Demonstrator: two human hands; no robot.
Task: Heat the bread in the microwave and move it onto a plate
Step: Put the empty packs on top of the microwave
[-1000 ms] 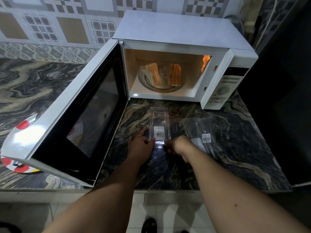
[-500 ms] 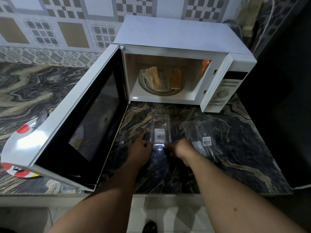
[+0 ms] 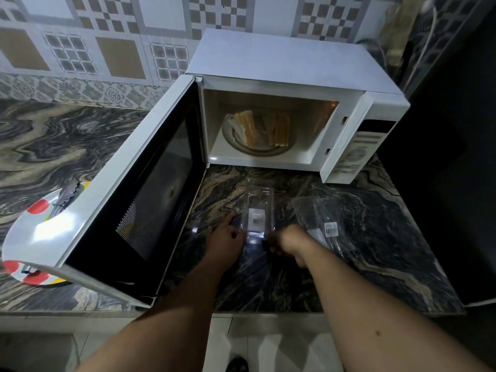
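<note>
Several bread slices [image 3: 259, 128] stand on the glass turntable [image 3: 284, 150] inside the white microwave [image 3: 290, 57], whose door [image 3: 150, 189] hangs wide open to the left. On the counter in front lies an empty clear plastic pack [image 3: 259, 202] with a white label. My left hand [image 3: 225, 238] rests against the pack's near left edge, fingers stretched along the counter. My right hand [image 3: 285, 241] is curled and pinches the pack's near end. A white plate [image 3: 35, 210] with red dots sits at the far left, half hidden behind the door.
A second clear plastic bag [image 3: 326, 221] with a barcode label lies on the marble counter [image 3: 375, 237] to the right of my hands. Dark tongs [image 3: 68, 196] rest on the plate. A dark wall closes the right side. The counter's front edge runs just below my forearms.
Both hands stay at the near end of the clear pack. The glow inside the microwave has dimmed. The view has tilted slightly.
</note>
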